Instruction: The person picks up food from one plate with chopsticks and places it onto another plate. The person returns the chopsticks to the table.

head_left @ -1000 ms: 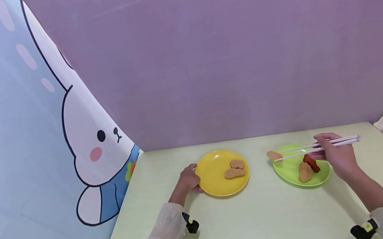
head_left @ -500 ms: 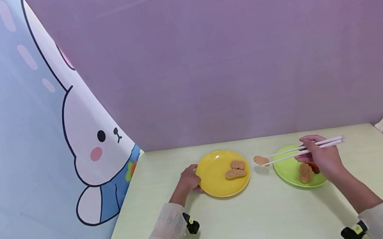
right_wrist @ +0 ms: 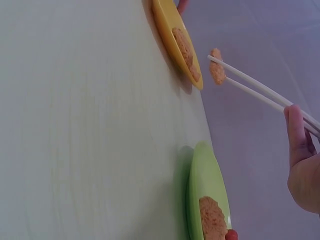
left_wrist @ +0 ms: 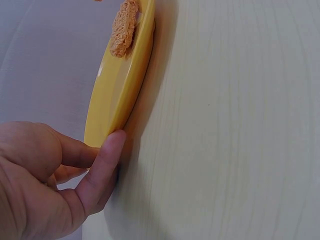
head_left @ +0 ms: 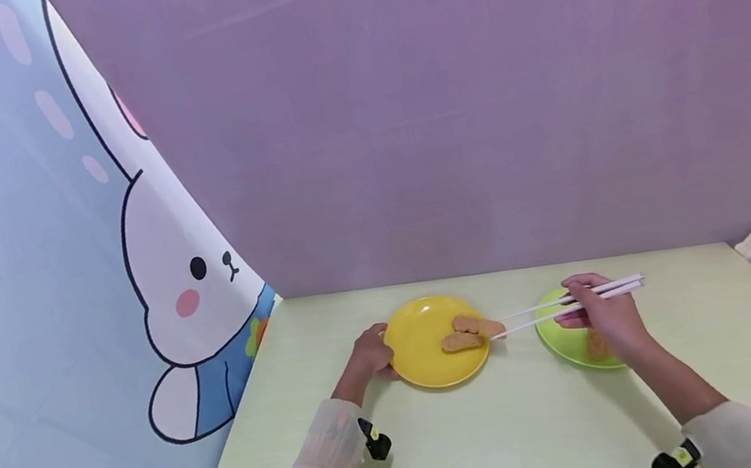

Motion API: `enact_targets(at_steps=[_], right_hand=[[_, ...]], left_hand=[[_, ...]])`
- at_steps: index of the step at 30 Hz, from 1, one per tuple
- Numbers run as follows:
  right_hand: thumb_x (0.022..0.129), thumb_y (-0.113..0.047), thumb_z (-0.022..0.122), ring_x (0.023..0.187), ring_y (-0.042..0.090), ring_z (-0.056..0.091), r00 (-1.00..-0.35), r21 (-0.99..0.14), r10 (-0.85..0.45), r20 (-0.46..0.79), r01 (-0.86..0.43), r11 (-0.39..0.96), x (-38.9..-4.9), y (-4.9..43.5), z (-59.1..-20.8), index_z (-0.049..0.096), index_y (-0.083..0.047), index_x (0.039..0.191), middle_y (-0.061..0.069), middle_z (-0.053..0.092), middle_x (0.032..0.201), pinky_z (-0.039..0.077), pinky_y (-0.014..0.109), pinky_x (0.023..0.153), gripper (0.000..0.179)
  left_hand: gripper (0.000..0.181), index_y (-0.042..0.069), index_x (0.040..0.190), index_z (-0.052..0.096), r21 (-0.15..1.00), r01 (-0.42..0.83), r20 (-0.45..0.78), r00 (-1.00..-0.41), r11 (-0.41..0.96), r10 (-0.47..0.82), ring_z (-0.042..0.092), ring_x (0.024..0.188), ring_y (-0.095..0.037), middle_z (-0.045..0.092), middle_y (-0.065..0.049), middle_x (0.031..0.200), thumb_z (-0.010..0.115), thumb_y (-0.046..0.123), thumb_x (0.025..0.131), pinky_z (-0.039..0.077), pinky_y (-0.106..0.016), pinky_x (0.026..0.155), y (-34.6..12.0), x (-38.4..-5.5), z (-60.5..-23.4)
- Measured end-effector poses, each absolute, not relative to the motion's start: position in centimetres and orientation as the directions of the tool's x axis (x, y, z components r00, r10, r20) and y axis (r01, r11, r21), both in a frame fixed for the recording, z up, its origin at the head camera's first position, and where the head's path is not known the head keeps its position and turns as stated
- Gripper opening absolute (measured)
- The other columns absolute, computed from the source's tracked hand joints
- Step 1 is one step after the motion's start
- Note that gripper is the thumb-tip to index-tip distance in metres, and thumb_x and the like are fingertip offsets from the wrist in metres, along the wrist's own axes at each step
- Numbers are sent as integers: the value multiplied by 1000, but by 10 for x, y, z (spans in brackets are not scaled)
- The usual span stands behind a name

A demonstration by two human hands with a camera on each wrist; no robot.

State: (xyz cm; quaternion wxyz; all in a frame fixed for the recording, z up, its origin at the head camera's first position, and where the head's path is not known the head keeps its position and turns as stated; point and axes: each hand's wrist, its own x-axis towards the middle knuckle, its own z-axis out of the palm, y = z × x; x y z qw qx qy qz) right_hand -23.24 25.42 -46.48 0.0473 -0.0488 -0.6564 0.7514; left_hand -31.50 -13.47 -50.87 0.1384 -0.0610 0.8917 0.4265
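Observation:
My left hand (head_left: 369, 351) pinches the left rim of a yellow plate (head_left: 412, 344), its thumb along the edge in the left wrist view. Two breaded nuggets (head_left: 462, 342) lie on that plate's right side. My right hand (head_left: 609, 319) holds a pair of white chopsticks (head_left: 532, 324) over the green plate (head_left: 562, 335). Between the chopstick tips is another nugget (right_wrist: 217, 67), held in the air above the table; from the head it overlaps the yellow plate's right rim. One more nugget (right_wrist: 212, 220) sits on the green plate, with a red piece (right_wrist: 231, 235) beside it, mostly hidden.
Both plates stand toward the back of a pale wooden table (head_left: 486, 447). Behind it hangs a purple cloth (head_left: 444, 106), and a blue rabbit-print cloth (head_left: 55, 279) covers the left side. Black wrist cameras (head_left: 376, 439) are strapped to both sleeves.
My right hand has moved left, carrying the nugget in the chopsticks from the green plate's left edge to the yellow plate's right rim. The left hand keeps its place on the yellow plate.

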Motion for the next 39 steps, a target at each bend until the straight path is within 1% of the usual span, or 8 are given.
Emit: enact_targets(at_steps=[8,13,16,22,29,32,35,39], right_hand=[[104,-22,57,69,16,77,-993,-990,116,-12,-5,-140,-233,236,-470,68,-22,102,-1,75,87,66,32,67,12],[103,-24,59,70,15,77,-995,-995,97,5,-14,-96,-234,225,-472,67,-18,107,-2,73,89,66,32,69,11],[103,-26,61,70,15,77,-996,-998,90,-1,-5,-68,-235,220,-474,66,-16,109,-3,73,89,66,32,68,13],[102,-26,61,71,17,77,-998,-998,60,-6,2,-57,-236,211,-477,65,-14,111,5,74,94,67,35,70,16],[105,-24,56,71,15,76,-998,-1000,62,7,-8,-15,-232,206,-482,63,-7,114,4,73,92,67,33,69,20],[105,-24,55,71,15,77,-999,-1000,49,7,-8,-5,-233,202,-484,61,-3,116,7,73,94,67,34,70,24],[106,-24,54,72,15,77,-999,-1000,50,7,-6,14,-233,198,-485,59,1,120,12,72,97,67,35,71,29],[106,-25,54,74,16,77,-998,-999,58,-6,8,38,-234,194,-486,56,4,126,11,72,99,67,35,71,35]], left_hand=[[79,12,153,44,752,-226,-301,-953,620,18,66,57,-17,56,-23,137,56,-15,80,62,-29,52,-136,-316,-512],[79,13,152,45,766,-236,-306,-952,598,16,68,57,-18,57,-24,133,56,-16,79,63,-30,52,-137,-316,-512],[80,13,153,44,769,-240,-310,-951,592,16,68,57,-19,55,-24,137,56,-16,80,63,-30,52,-137,-317,-511],[78,14,153,44,759,-243,-310,-951,604,7,66,57,-17,52,-22,142,56,-15,81,62,-28,51,-137,-317,-512],[80,13,155,42,770,-246,-328,-944,589,36,67,58,-18,63,-23,117,56,-16,81,64,-32,55,-133,-312,-511],[80,13,155,42,764,-250,-331,-943,595,28,67,58,-19,63,-21,113,57,-16,82,64,-32,55,-136,-311,-510],[79,13,154,42,757,-245,-326,-945,605,25,67,57,-18,63,-23,116,57,-15,82,64,-31,54,-139,-313,-510],[78,12,153,44,740,-211,-301,-953,639,33,66,54,-16,54,-25,139,57,-14,81,62,-28,51,-143,-316,-512]])
